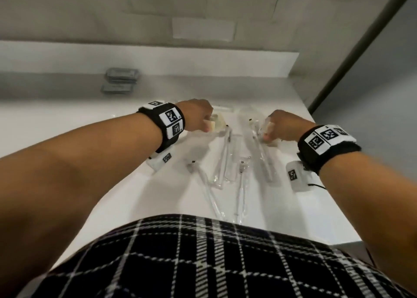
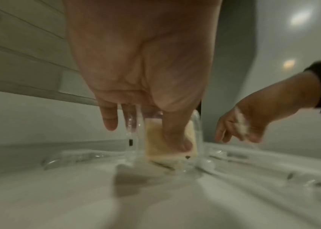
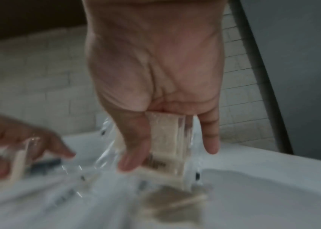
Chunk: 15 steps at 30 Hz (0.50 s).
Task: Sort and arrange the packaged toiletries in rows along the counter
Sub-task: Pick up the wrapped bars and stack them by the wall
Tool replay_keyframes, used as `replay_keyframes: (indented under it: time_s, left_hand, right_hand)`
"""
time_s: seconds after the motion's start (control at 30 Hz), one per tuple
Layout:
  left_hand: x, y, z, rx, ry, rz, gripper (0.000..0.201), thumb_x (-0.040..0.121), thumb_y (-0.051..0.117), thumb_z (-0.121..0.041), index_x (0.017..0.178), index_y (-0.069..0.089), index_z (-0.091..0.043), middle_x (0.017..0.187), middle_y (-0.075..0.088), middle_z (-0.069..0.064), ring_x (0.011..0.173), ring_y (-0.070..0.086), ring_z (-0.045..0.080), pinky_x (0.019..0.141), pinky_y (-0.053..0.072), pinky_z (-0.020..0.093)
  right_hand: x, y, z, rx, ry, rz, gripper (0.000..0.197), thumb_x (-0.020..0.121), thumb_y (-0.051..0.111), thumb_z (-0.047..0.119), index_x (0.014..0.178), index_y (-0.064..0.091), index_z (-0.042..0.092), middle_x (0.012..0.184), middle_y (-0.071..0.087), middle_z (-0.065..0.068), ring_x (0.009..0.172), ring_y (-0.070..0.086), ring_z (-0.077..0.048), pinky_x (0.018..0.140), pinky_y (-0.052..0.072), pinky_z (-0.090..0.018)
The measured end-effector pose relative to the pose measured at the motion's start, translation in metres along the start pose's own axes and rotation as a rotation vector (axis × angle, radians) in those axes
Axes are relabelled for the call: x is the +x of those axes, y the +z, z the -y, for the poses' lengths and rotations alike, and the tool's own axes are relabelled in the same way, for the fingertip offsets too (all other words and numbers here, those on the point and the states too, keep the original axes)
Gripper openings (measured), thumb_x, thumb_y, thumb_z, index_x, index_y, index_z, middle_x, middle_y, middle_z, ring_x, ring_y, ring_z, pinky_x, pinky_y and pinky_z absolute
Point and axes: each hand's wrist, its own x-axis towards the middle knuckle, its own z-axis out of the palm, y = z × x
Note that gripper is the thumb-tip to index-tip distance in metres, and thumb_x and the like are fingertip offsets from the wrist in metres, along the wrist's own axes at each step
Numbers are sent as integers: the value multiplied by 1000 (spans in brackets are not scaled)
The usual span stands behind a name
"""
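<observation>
The left hand (image 1: 198, 115) hangs fingers-down over the far part of the white counter (image 1: 67, 126) and pinches a small cream packet in clear wrap (image 1: 216, 124), thumb on one face and fingers behind it; in the left wrist view the thumb (image 2: 177, 134) presses flat on the cream square (image 2: 155, 144) just above the surface, with the little finger hanging free. The right hand (image 1: 286, 126), a little to the right and apart from the left, grips a second cream packet (image 3: 165, 139) the same way, thumb across the front and the little finger out straight (the printed dark bars near its lower edge are too blurred to read). Between and nearer than the two hands lie several long, clear-wrapped sticks (image 1: 225, 160), roughly side by side and running near to far; what is inside them is hard to tell. Both wrists carry black bands with white square markers (image 1: 171, 119). Far left, by the raised back ledge, sit two flat grey packets (image 1: 121, 81), one behind the other. A pale tiled wall (image 1: 158, 11) rises beyond, and a black-and-white checked garment (image 1: 203, 264) fills the near edge.
</observation>
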Motion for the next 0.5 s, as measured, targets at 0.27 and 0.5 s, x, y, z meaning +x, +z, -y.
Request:
replay_keyframes:
  time_s: [0.27,0.5]
  left_hand:
    - [56,9,-17,214,69,180,32,68,74,-24,94,57,-21,111,53,2,108,57,30,84,46,32]
    - [33,17,-17,73,-153,247,55,74,74,-41,119,50,-18,118,58,6,89,56,20,79,45,29]
  right_hand:
    - [23,30,-20,-308,-156,38,65,75,77,26,128,42,17,126,45,-8,116,44,-28,87,46,-38]
    - [25,22,-13,-263,-82,159,88,76,76,35,147,28,15,147,38,-7,131,43,-27,103,41,-35]
